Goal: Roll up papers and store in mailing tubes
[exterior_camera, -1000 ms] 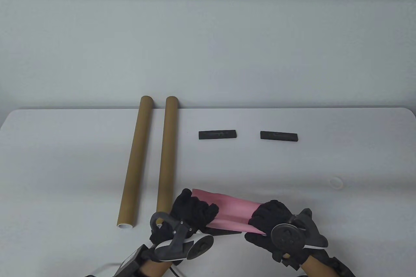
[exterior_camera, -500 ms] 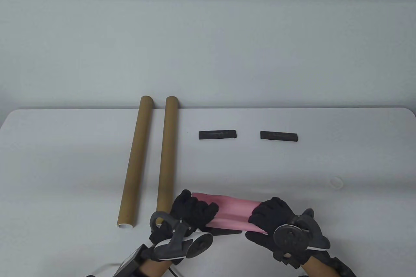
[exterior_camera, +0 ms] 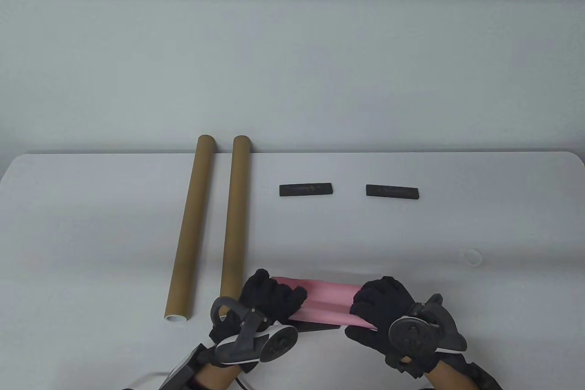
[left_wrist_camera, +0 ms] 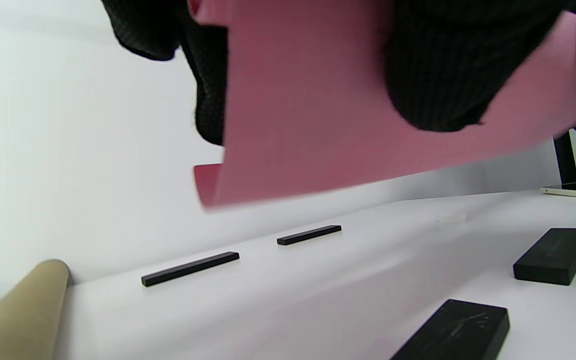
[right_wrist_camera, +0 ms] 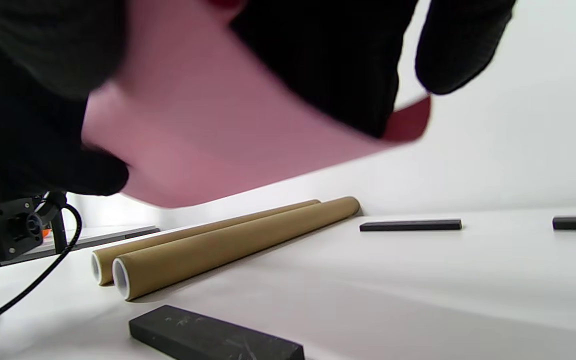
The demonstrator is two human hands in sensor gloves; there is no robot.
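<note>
Lying on the worktop (exterior_camera: 91,225), two tubes (exterior_camera: 235,216) run front to back, open ends toward the person, just left of the left hand (exterior_camera: 269,301). That hand and the right hand (exterior_camera: 381,305) each curl round an end of the pink paper (exterior_camera: 327,301), whose long axis runs left to right, crosswise to the tubes. Gloves hide how tightly it is rolled.

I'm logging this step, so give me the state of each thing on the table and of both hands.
Pink paper: partly rolled, held off the table.
Left hand: grips the paper's left end.
Right hand: grips the paper's right end.
Two tubes: lying side by side, near ends open.
Far black bars: flat, untouched.
Near black bars: flat, below the paper.
</note>
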